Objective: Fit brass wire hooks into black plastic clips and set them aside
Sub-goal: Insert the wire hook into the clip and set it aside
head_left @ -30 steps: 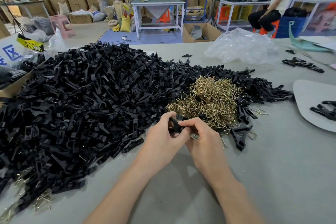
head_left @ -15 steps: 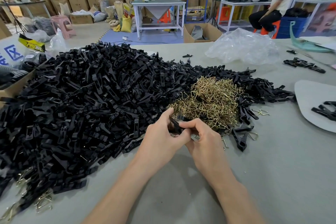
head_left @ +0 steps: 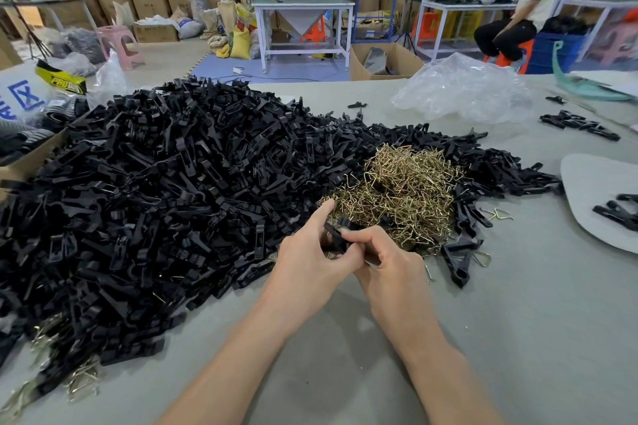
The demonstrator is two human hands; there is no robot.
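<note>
- Near the middle of the worktop (head_left: 518,338), just in front of the pile of brass hooks (head_left: 400,197), both hands meet on one black clip (head_left: 336,235)
- left hand (head_left: 310,262): grip closed on the clip, pinching its far end
- right hand (head_left: 390,269): grip curled round the clip's near end; whether it also holds a hook is hidden
- heap of black clips (head_left: 155,200) covers the worktop's left half, touching the brass pile
- clear plastic bag (head_left: 462,93) lies toward the far right edge

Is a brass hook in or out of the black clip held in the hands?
Cannot tell: the left hand and right hand cover most of the black clip.
</note>
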